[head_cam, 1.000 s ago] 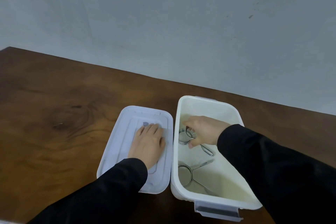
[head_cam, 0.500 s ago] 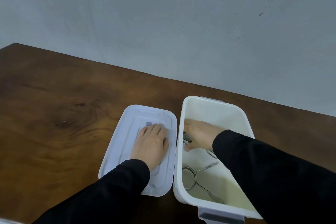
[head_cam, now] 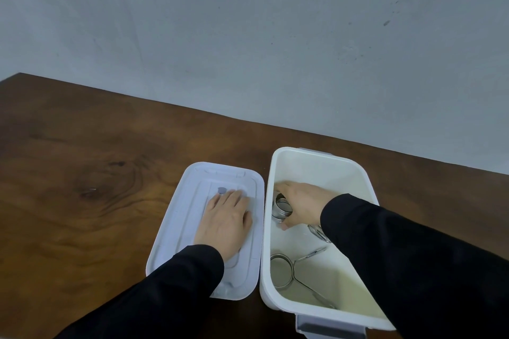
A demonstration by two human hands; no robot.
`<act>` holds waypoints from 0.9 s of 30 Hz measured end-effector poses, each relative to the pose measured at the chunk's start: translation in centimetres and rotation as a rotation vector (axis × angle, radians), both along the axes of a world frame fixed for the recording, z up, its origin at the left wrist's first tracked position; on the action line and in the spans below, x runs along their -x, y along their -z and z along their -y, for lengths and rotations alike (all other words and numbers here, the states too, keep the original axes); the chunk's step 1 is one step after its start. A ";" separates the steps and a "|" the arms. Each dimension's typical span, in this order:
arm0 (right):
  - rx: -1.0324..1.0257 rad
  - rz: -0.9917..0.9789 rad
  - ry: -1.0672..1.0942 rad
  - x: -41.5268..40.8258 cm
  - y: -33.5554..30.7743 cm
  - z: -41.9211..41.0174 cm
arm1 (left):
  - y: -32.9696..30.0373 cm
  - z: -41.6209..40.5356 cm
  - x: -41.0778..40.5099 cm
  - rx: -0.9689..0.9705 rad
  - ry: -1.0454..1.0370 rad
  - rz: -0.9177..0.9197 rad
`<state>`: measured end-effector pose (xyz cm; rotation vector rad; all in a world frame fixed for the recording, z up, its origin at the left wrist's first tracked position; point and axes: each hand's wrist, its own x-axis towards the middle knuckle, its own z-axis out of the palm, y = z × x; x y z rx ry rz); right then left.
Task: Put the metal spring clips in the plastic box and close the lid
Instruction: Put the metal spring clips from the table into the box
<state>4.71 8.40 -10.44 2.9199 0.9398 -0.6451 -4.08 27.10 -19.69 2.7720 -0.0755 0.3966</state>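
Note:
A white plastic box [head_cam: 358, 173] stands open on the brown table. Inside it, my right hand [head_cam: 303, 202] is closed around the coil of a metal spring clip [head_cam: 281, 208], low against the box's left wall. A second spring clip [head_cam: 283, 270] lies on the box floor nearer to me, its arms pointing right. The pale lid [head_cam: 192, 195] lies flat on the table just left of the box. My left hand [head_cam: 224, 221] rests palm down on the lid, fingers spread.
The dark wooden table [head_cam: 82, 187] stretches left of the lid. A grey wall [head_cam: 248, 36] rises behind the table's far edge. A grey latch [head_cam: 327, 329] sits on the box's near end.
My right hand has gone lower into the box with the clip it holds. The left hand has stayed on the lid. The view has shifted slightly.

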 end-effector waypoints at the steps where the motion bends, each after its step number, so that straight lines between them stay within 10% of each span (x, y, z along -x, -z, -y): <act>1: -0.001 -0.003 0.010 -0.1 0.0 0.2 | 0.0 0.0 0.0 0.000 0.000 0.005; 27: -0.043 0.020 -0.034 0.0 -0.3 0.7 | 0.0 0.0 0.0 -0.005 -0.007 0.007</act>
